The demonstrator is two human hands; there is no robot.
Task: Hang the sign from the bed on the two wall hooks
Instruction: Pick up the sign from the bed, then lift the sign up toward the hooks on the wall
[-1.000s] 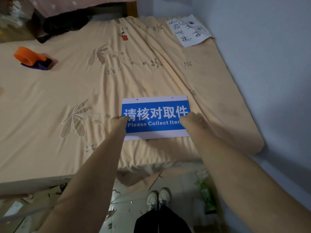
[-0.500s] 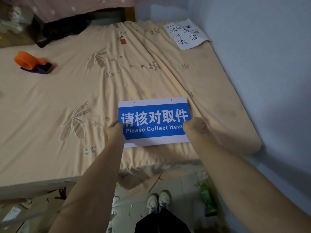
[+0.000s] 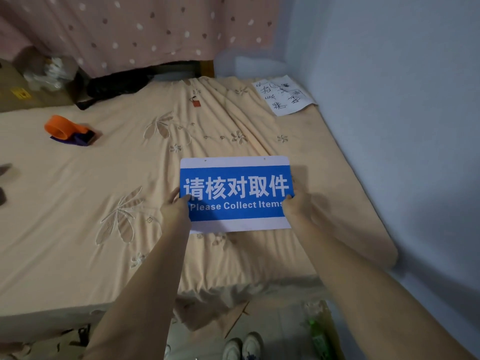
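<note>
The sign (image 3: 236, 193) was a flat, rigid rectangular board, blue-centred with white bands and two small holes along its top edge, held above the bed (image 3: 78, 203) near the wall (image 3: 402, 126). The left hand (image 3: 174, 207) gripped its left edge, fingers closed on it; the right hand (image 3: 294, 206) likewise pinched the right edge. The bed carried a wrinkled peach sheet with embroidered flowers. An orange tape dispenser (image 3: 68, 131) lay well to the left; a handwritten paper sheet (image 3: 284, 96) lay at the far corner. No hooks were visible.
</note>
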